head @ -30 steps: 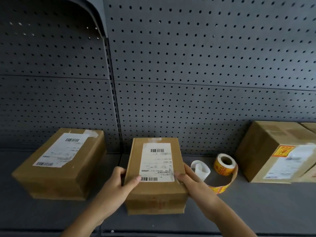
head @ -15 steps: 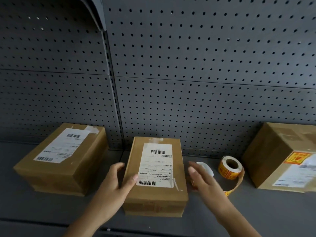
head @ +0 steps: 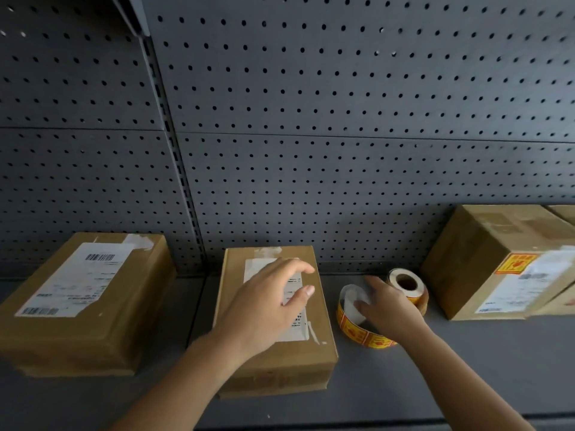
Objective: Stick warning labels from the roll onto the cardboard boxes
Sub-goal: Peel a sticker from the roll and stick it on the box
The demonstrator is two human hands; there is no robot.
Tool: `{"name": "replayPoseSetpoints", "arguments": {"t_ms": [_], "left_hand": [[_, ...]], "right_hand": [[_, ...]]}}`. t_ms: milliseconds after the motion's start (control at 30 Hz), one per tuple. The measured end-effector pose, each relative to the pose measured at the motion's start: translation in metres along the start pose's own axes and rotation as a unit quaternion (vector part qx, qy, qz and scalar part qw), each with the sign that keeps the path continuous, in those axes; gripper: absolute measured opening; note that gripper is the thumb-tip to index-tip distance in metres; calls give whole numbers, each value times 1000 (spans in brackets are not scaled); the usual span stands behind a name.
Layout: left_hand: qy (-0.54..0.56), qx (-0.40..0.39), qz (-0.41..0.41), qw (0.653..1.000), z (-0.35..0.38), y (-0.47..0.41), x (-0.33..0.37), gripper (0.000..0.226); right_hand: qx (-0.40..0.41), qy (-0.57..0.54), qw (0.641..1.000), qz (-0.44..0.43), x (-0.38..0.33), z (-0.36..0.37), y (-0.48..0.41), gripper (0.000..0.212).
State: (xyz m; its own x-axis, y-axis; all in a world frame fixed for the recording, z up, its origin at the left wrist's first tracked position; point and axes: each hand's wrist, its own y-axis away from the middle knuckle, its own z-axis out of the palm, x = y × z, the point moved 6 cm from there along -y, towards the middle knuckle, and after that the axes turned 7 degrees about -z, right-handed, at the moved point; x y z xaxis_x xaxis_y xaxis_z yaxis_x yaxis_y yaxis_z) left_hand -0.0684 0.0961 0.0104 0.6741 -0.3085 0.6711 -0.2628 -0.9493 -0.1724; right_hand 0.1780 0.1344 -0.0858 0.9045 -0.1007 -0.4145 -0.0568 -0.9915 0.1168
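Left hand (head: 267, 309) is no longer gripping the left edge of the middle box (head: 322, 353); it is now hovering over the shipping label (head: 300, 325), fingers spread and loose. Right hand (head: 389, 309) is moving off the box's right edge toward the label roll (head: 406, 283), with its fingertips (head: 359, 305) reaching the curled loose strip (head: 364, 335). Whether they are gripping it cannot be confirmed.

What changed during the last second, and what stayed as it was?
Both hands let go of the middle box: the left hand lifted above its top, the right hand moved right to the loose strip of the label roll. Boxes and roll stayed put.
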Motion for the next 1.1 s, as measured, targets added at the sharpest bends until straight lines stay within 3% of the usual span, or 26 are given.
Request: {"name": "replayPoseSetpoints", "arguments": {"t_ms": [133, 267, 400, 500, 700, 833, 1000, 1100], "left_hand": [[17, -53, 9, 998, 14, -12, 4, 24], [79, -73, 7, 994, 21, -27, 7, 20], [118, -67, -5, 991, 25, -40, 9, 31], [149, -88, -29, 984, 31, -49, 14, 40], [314, -142, -68, 936, 51, -56, 21, 52], [419, -128, -68, 896, 55, -58, 21, 57], [437, -95, -57, 892, 55, -59, 14, 60], [436, -80, -55, 895, 56, -59, 10, 54]], "right_hand": [[2, 3, 1000, 16, 2, 7, -8, 42], [93, -36, 995, -13, -9, -14, 0, 25], [178, -148, 971, -62, -28, -45, 14, 33], [195, -230, 949, -96, -42, -66, 24, 36], [215, -354, 901, -126, -62, -93, 36, 35], [198, -407, 883, -125, -62, -96, 32, 35], [243, -329, 897, -167, -55, -100, 37, 46], [249, -250, 911, -211, -57, -96, 45, 32]]}}
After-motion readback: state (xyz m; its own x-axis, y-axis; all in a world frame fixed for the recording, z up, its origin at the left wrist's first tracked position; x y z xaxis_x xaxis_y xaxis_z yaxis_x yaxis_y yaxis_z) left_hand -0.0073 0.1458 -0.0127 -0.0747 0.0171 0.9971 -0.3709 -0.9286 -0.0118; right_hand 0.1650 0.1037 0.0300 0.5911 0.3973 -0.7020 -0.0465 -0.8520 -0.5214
